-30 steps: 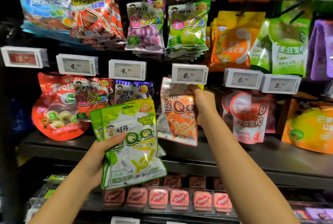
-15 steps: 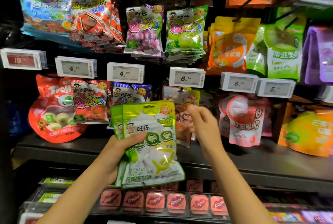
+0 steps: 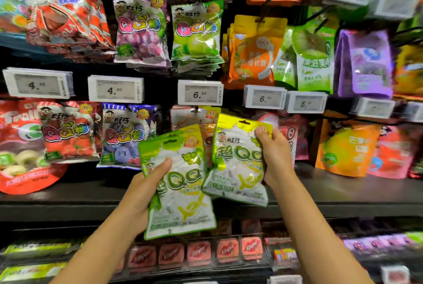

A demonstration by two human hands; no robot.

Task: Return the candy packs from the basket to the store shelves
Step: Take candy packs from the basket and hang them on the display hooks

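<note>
My left hand (image 3: 146,190) grips a green-and-white candy pack (image 3: 183,194) by its left side, thumb across the front; a second pack's top edge shows behind it. My right hand (image 3: 273,158) holds another green-and-white pack (image 3: 235,169) by its upper right corner, tilted, just right of the first. Both packs are in front of the middle row of hooks. Behind them an orange-and-white pack (image 3: 190,119) hangs under the 6.50 price tag (image 3: 200,95). The basket is out of view.
Rows of hanging candy bags fill the shelving: a strawberry pack (image 3: 68,135) and a blueberry pack (image 3: 128,137) to the left, pink and orange bags to the right. A dark shelf board (image 3: 343,194) runs below. Small red boxes (image 3: 199,252) line the lower shelf.
My right hand let go of the orange-and-white pack on the hook, came down to the stack in my left hand and now holds one green-and-white pack. My left hand moved right and up.
</note>
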